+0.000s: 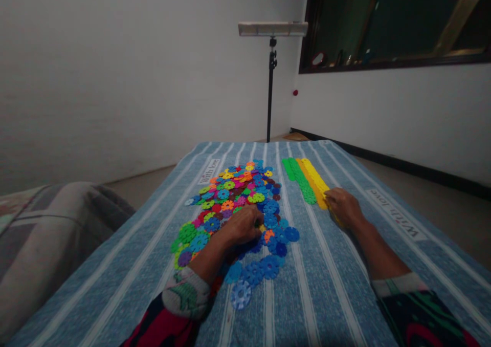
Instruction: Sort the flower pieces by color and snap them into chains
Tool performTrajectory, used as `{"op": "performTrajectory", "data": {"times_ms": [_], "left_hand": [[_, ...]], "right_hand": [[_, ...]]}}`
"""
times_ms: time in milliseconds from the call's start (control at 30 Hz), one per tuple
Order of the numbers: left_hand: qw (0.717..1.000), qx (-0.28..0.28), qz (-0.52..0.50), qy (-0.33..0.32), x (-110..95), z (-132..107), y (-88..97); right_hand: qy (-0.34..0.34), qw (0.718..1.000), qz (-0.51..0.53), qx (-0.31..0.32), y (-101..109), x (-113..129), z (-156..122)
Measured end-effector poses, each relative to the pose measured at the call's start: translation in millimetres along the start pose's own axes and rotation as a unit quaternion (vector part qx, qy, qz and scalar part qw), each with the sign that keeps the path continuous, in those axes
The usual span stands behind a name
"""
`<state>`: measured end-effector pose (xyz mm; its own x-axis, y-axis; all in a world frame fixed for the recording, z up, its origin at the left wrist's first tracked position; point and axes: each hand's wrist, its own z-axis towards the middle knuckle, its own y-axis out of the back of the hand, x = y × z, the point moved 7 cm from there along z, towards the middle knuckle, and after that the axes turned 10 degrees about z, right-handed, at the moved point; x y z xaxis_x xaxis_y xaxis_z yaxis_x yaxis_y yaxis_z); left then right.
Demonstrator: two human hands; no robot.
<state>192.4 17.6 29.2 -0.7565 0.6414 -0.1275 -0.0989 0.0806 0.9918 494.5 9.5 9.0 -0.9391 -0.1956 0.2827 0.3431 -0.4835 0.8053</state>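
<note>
A heap of small flat plastic discs [233,198] in blue, green, pink, orange and yellow lies on a blue striped cloth [326,285]. My left hand [243,225] rests on the near part of the heap, fingers curled down among the discs; what they grip is hidden. To the right lie rows of joined discs: a green row [301,179], an orange row [309,179] and a yellow row [316,178]. My right hand [343,206] sits at the near end of the yellow row, fingers bent and touching it.
A lamp stand [270,81] with a flat panel stands beyond the cloth's far edge. A grey blanket [46,234] is bunched at the left. A dark window [395,19] fills the right wall. A single pale blue disc [241,294] lies near me.
</note>
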Motion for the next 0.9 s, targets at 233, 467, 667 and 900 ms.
{"op": "performTrajectory", "data": {"times_ms": [233, 467, 667, 900], "left_hand": [[0.996, -0.005, -0.064, 0.053, 7.6, -0.7, 0.2], [0.961, -0.01, -0.268, 0.072, 23.0, -1.8, -6.2], [0.934, -0.042, -0.342, 0.092, 28.7, -2.2, -2.0], [0.954, -0.085, -0.284, 0.042, -3.7, -2.5, 13.1]], "right_hand": [[0.019, 1.0, 0.013, -0.004, 3.7, 18.4, -0.9], [0.083, 0.996, 0.039, -0.019, -0.9, 44.5, -4.5], [0.163, 0.981, 0.103, -0.021, -9.4, 83.4, -11.0], [0.232, 0.937, 0.261, 0.004, -6.5, 140.4, -19.1]]}}
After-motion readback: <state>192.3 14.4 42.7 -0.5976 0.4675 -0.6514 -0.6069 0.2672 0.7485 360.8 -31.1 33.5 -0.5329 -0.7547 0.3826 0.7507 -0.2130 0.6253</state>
